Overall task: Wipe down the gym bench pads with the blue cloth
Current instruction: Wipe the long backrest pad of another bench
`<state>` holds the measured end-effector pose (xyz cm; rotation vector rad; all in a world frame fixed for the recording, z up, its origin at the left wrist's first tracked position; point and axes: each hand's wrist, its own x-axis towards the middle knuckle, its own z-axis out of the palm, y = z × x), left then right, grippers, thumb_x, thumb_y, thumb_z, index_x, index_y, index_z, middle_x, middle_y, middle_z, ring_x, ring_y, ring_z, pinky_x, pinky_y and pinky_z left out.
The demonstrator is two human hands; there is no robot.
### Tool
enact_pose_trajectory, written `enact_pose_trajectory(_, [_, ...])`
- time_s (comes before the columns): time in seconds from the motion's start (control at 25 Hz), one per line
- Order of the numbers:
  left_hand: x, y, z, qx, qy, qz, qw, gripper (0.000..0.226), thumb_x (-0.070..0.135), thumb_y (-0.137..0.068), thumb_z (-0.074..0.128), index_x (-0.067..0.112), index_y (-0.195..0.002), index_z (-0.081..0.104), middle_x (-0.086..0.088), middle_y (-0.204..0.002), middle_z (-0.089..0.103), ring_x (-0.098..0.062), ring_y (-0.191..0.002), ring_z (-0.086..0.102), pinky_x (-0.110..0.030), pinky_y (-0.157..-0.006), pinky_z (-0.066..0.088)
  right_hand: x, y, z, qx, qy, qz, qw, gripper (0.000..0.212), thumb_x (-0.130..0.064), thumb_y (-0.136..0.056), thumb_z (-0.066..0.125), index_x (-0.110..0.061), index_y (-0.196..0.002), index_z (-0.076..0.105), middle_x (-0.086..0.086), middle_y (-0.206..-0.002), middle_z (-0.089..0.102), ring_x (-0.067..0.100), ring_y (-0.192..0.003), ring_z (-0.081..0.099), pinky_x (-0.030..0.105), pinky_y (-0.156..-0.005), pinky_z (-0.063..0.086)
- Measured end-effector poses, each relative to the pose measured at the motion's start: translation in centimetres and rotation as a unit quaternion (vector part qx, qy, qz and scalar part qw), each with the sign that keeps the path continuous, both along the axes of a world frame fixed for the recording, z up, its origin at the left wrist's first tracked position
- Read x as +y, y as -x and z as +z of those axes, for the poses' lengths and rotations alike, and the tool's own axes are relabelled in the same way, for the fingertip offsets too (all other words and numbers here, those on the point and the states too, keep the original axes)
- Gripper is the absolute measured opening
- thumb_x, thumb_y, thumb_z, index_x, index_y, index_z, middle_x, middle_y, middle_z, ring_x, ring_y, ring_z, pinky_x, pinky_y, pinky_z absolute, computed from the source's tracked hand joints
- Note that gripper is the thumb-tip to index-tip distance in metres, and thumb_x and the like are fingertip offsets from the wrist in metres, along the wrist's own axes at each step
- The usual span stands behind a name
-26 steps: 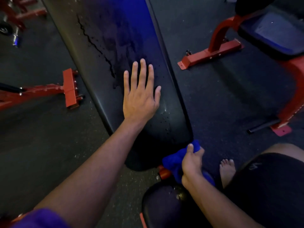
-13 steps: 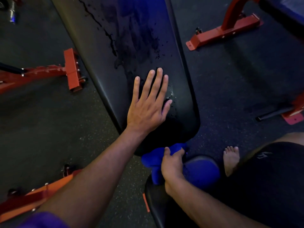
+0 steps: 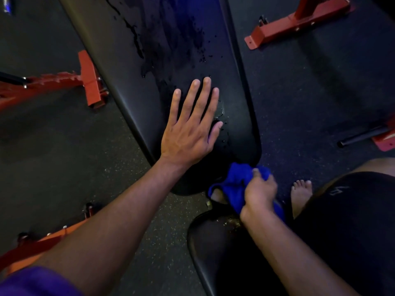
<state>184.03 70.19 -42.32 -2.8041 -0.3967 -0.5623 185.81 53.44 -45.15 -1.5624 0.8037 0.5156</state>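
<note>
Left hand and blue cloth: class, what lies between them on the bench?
In the head view, only bare, wet black back pad separates the flat left hand from the blue cloth, gripped by the right hand at the pad's lower end.

The long back pad [image 3: 192, 50] of the bench runs from the middle of the view up toward 12 o'clock. The left hand [image 3: 190, 127] lies flat on its near end. At 5 o'clock from that hand, the right hand [image 3: 259, 194] grips the cloth [image 3: 235, 182] at the gap between the back pad and the seat pad [image 3: 224, 253], which sits at 6 o'clock. A bare foot [image 3: 301, 193] stands on the floor [image 3: 320, 92] just right of the cloth. Frame feet lie at 9 o'clock [image 3: 89, 80] and 1 o'clock [image 3: 295, 20].
</note>
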Motion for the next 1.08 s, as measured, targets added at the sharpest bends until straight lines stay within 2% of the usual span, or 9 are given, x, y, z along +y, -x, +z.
enact_pose_trajectory(0.08, [0.2,0.0,0.0,0.001,0.000,-0.001,1.000,0.064,0.046,-0.109,0.030,0.010,-0.162,0.024,-0.012,-0.169,0.018,-0.030,-0.157,0.015,-0.056,-0.125,0.017,-1.2,-3.6,2.2,-0.093,0.053,-0.001,0.994,0.022,-0.022,-0.105,0.046,-0.016,-0.125,0.053,0.000,-0.123,0.058,0.017,-0.102,0.059,0.005,-0.075,0.040])
enact_pose_trajectory(0.16, [0.2,-0.1,0.1,0.003,-0.003,-0.003,1.000,0.065,0.047,-0.109,0.030,0.009,-0.162,0.024,-0.013,-0.169,0.018,-0.030,-0.157,0.015,-0.056,-0.126,0.015,-2.0,-6.0,2.3,-0.127,0.083,0.035,0.988,0.032,-0.024,-0.106,0.045,-0.012,-0.135,0.049,-0.003,-0.127,0.055,0.015,-0.112,0.054,-0.006,-0.063,0.029])
enact_pose_trajectory(0.4, [0.1,0.0,0.0,0.002,-0.001,0.001,1.000,0.065,0.047,-0.109,0.030,0.009,-0.161,0.024,-0.013,-0.169,0.018,-0.030,-0.157,0.014,-0.057,-0.126,0.014,0.7,2.4,-1.6,0.011,0.056,0.179,0.982,0.018,-0.006,-0.102,0.038,-0.009,-0.120,0.041,0.022,-0.129,0.055,0.035,-0.117,0.055,0.037,-0.096,0.042])
enact_pose_trajectory(0.48, [0.2,0.0,-0.1,0.000,0.002,-0.003,1.000,0.065,0.047,-0.109,0.030,0.009,-0.161,0.024,-0.013,-0.169,0.018,-0.030,-0.157,0.014,-0.057,-0.126,0.014,2.1,5.6,-1.0,0.044,0.039,0.238,0.969,0.030,-0.012,-0.105,0.032,0.003,-0.130,0.034,0.030,-0.136,0.043,0.043,-0.126,0.045,0.044,-0.103,0.038])
enact_pose_trajectory(0.56, [0.1,0.0,-0.1,-0.002,0.004,-0.004,1.000,0.065,0.047,-0.109,0.030,0.009,-0.161,0.025,-0.013,-0.169,0.019,-0.030,-0.157,0.015,-0.057,-0.125,0.015,3.4,8.8,-0.2,0.105,-0.002,0.283,0.953,0.042,-0.017,-0.106,0.028,0.007,-0.141,0.025,0.036,-0.138,0.036,0.038,-0.127,0.041,0.041,-0.104,0.038])
enact_pose_trajectory(0.64, [0.1,0.0,-0.2,-0.004,0.007,-0.001,1.000,0.064,0.047,-0.109,0.030,0.009,-0.161,0.025,-0.013,-0.169,0.020,-0.030,-0.157,0.016,-0.057,-0.125,0.017,4.7,11.3,0.6,0.203,-0.023,0.346,0.916,0.036,-0.014,-0.106,0.032,-0.003,-0.140,0.032,0.032,-0.115,0.048,0.028,-0.116,0.049,0.030,-0.096,0.043])
enact_pose_trajectory(0.8, [0.2,0.1,-0.1,-0.003,0.003,-0.001,1.000,0.064,0.046,-0.109,0.030,0.010,-0.161,0.026,-0.013,-0.169,0.020,-0.030,-0.157,0.017,-0.056,-0.125,0.016,5.1,12.8,0.1,0.146,-0.137,0.418,0.886,0.027,-0.008,-0.100,0.042,-0.022,-0.121,0.052,0.001,-0.110,0.067,0.014,-0.099,0.064,0.029,-0.091,0.052])
enact_pose_trajectory(0.92, [0.2,0.0,-0.1,-0.002,0.009,-0.002,1.000,0.063,0.046,-0.109,0.031,0.009,-0.161,0.027,-0.012,-0.168,0.021,-0.030,-0.157,0.017,-0.055,-0.126,0.016,3.8,10.9,-0.8,0.125,-0.102,0.401,0.902,0.018,-0.004,-0.101,0.044,-0.016,-0.105,0.057,0.000,-0.097,0.064,0.011,-0.087,0.061,0.024,-0.082,0.048])
enact_pose_trajectory(1.08, [0.4,0.0,-0.1,-0.003,0.010,-0.009,1.000,0.063,0.045,-0.109,0.031,0.010,-0.161,0.026,-0.012,-0.169,0.020,-0.029,-0.157,0.016,-0.055,-0.126,0.015,0.9,5.2,-1.0,0.103,-0.097,0.212,0.967,0.025,0.006,-0.097,0.044,-0.004,-0.097,0.067,0.013,-0.089,0.073,0.037,-0.090,0.070,0.034,-0.072,0.058])
